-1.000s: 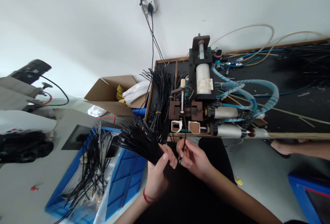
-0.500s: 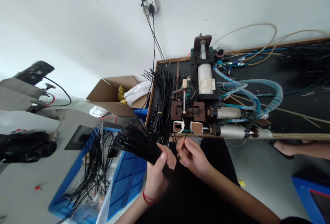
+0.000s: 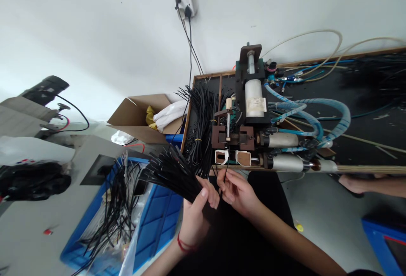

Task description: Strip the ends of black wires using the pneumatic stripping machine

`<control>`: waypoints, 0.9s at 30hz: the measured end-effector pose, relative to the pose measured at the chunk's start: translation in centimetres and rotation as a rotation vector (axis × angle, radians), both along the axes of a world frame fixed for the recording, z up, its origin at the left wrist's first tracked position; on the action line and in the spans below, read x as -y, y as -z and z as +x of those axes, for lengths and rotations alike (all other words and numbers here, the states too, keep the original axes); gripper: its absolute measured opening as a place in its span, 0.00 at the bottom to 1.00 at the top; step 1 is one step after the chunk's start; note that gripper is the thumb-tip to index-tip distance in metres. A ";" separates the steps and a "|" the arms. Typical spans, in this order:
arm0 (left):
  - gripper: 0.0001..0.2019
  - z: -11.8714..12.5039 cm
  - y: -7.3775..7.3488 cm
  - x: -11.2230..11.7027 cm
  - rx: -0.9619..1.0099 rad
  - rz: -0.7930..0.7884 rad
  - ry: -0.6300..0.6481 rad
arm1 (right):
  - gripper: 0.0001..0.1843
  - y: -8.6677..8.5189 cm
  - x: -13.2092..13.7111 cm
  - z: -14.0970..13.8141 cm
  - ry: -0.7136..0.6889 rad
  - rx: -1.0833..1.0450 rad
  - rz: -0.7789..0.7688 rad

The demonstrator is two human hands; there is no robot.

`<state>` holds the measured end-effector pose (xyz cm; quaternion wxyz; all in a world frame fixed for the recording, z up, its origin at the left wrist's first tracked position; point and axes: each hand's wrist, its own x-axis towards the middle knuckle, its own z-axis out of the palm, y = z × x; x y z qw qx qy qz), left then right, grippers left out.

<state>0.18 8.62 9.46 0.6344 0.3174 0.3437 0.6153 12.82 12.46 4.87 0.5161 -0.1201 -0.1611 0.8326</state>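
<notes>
My left hand (image 3: 199, 204) is closed around a thick bundle of black wires (image 3: 171, 171), whose cut ends fan out to the upper left. Close beside it, my right hand (image 3: 236, 191) pinches a single black wire (image 3: 226, 169) between thumb and fingers. That wire runs up toward the brown jaws (image 3: 233, 137) of a pneumatic machine (image 3: 254, 98); whether its tip lies inside them is hard to tell. Two white-edged pads (image 3: 243, 158) sit just above my right fingertips. On the bench, left of the machine, lie banded black wires (image 3: 199, 119).
A blue crate (image 3: 158, 221) holding wire scraps stands at lower left. Behind it is an open cardboard box (image 3: 133, 115). Air hoses (image 3: 339, 115) loop right of the machine. Another person's foot (image 3: 350, 183) shows at right, above a blue object (image 3: 377, 242).
The wire in my right hand has come down slightly from the jaws. My left hand still holds the bundle, and the whole view has shifted a little.
</notes>
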 end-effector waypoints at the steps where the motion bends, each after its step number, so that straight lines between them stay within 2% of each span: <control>1: 0.11 0.0 0.0 0.0 -0.004 -0.005 0.004 | 0.13 0.0 0.1 0.0 0.008 0.004 -0.002; 8: 0.12 -0.2 0.2 0.0 -0.027 -0.003 0.013 | 0.13 -0.4 0.5 -0.2 0.079 0.068 -0.018; 27: 0.11 -0.1 0.9 -0.1 -0.019 0.006 0.083 | 0.18 0.0 -0.1 0.4 -0.048 0.119 -0.026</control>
